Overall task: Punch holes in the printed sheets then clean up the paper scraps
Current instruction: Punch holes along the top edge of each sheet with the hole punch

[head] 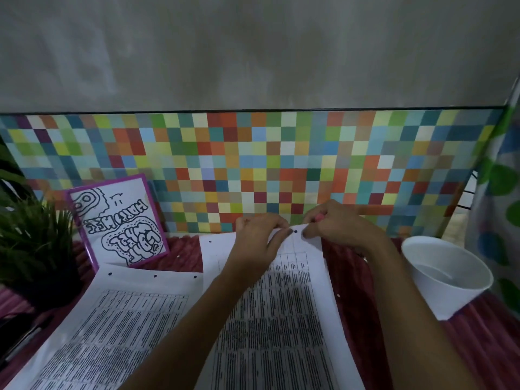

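Note:
A printed sheet point(284, 319) with table text lies in front of me on the red cloth, its far edge lifted. Two punched holes show along that edge, one at the left and one between my hands. My left hand point(257, 237) pinches the far edge with curled fingers. Just to its right, my right hand point(337, 225) curls round a small pink hole punch point(319, 217) at the same edge; the hand hides most of the punch. A second printed sheet point(112, 327) with three holes lies to the left. A tiny white scrap point(338, 296) sits on the cloth.
A white bowl point(450, 288) stands at the right on the red cloth point(478, 347). A purple-framed drawing point(118, 220) leans on the checkered back panel. A green plant point(31, 237) fills the left, with a dark pen point(25, 339) below it.

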